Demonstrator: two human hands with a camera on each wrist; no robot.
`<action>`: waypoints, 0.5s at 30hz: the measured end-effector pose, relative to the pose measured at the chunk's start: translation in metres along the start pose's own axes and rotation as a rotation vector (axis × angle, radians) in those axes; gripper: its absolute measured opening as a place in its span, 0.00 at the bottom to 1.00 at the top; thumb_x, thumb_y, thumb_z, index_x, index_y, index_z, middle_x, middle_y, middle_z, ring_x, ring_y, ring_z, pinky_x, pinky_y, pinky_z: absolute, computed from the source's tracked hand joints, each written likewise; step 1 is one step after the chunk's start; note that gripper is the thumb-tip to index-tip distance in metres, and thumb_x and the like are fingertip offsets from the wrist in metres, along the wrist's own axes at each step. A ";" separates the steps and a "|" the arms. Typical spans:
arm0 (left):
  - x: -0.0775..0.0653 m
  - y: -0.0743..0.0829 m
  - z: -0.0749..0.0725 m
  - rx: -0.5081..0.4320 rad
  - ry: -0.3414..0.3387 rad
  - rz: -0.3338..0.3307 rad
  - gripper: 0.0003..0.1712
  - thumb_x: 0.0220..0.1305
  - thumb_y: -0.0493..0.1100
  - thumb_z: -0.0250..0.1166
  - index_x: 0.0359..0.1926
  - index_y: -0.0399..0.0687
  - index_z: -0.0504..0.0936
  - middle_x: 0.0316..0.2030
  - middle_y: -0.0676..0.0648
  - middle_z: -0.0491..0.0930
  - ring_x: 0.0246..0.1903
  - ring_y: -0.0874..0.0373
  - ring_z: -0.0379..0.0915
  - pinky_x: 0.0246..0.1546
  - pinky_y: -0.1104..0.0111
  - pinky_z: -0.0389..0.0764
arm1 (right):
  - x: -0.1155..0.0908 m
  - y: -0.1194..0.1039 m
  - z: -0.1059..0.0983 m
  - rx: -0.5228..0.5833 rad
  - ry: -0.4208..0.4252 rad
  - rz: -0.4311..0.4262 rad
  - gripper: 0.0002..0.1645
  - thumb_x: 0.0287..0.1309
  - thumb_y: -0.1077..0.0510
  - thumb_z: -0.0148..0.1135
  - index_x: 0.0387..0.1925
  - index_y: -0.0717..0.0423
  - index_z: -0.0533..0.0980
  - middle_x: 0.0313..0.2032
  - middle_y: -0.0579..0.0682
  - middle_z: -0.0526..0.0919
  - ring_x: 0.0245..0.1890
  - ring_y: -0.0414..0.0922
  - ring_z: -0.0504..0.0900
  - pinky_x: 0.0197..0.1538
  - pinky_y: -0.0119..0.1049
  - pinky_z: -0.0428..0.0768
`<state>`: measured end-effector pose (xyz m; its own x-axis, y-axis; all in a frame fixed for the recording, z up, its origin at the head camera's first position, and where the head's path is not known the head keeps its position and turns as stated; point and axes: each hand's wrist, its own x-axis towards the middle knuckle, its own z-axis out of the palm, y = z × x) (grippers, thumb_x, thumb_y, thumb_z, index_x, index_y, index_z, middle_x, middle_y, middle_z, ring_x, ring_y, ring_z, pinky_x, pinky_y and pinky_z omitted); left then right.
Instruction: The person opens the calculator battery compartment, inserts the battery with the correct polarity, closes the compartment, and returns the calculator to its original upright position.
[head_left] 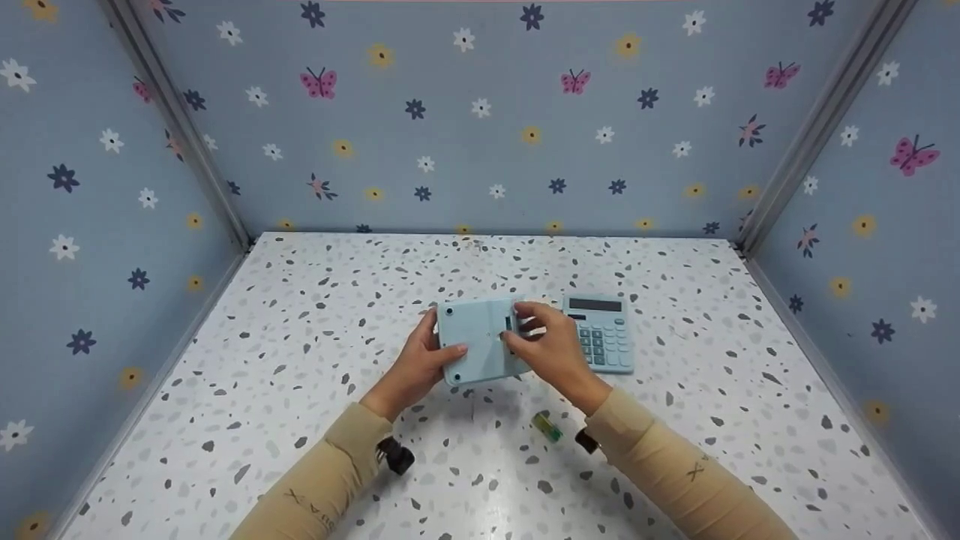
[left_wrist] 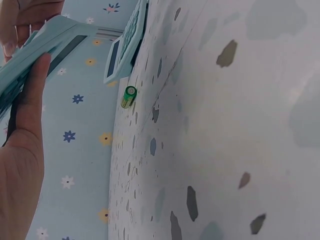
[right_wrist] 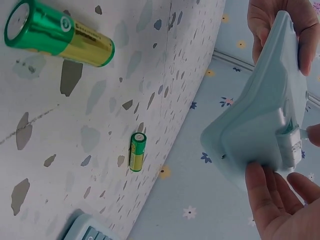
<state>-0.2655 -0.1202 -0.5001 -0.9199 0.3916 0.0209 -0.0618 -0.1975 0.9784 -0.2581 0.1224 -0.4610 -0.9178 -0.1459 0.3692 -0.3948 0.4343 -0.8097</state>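
A light-blue calculator (head_left: 480, 341) is held up off the table, its back with small dark feet facing up. My left hand (head_left: 412, 367) grips its left side, thumb across the back and fingers underneath. At the opposite edge, my right hand (head_left: 551, 345) pinches beside the dark slot of the battery compartment (head_left: 508, 324). In the right wrist view its fingers (right_wrist: 255, 182) press the calculator's shell, and the thumb is by a small raised cover piece (right_wrist: 290, 147). The calculator's keys are mostly hidden.
Another light-blue calculator (head_left: 619, 337) lies keys up on the speckled table (head_left: 300, 420), partly behind my right hand. Green-and-gold batteries (head_left: 547, 426) lie nearer me; the right wrist view shows a close battery (right_wrist: 60, 32) and a farther battery (right_wrist: 137, 152). Flowered panels (head_left: 480, 150) enclose the table.
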 end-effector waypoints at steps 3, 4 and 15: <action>0.001 -0.001 0.000 -0.013 -0.003 0.005 0.50 0.76 0.34 0.65 0.88 0.52 0.46 0.79 0.33 0.67 0.67 0.47 0.79 0.64 0.53 0.87 | 0.000 0.002 -0.001 0.001 0.003 -0.005 0.23 0.63 0.64 0.75 0.60 0.62 0.84 0.52 0.58 0.90 0.46 0.51 0.89 0.50 0.44 0.93; 0.002 -0.001 0.001 -0.018 0.000 0.004 0.50 0.76 0.34 0.65 0.87 0.52 0.46 0.79 0.33 0.67 0.67 0.47 0.79 0.64 0.53 0.87 | 0.000 0.002 -0.001 -0.001 0.004 -0.009 0.23 0.63 0.64 0.75 0.60 0.62 0.85 0.52 0.58 0.90 0.46 0.51 0.90 0.51 0.43 0.93; 0.004 -0.002 0.006 -0.026 0.029 -0.034 0.53 0.75 0.33 0.65 0.89 0.53 0.43 0.82 0.34 0.61 0.73 0.44 0.71 0.66 0.54 0.85 | -0.002 0.007 -0.003 -0.022 0.020 -0.053 0.18 0.62 0.67 0.72 0.54 0.62 0.87 0.51 0.59 0.91 0.45 0.53 0.90 0.47 0.41 0.93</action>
<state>-0.2665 -0.1131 -0.5009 -0.9281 0.3720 -0.0190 -0.1031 -0.2075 0.9728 -0.2586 0.1280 -0.4662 -0.8945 -0.1516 0.4207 -0.4418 0.4455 -0.7787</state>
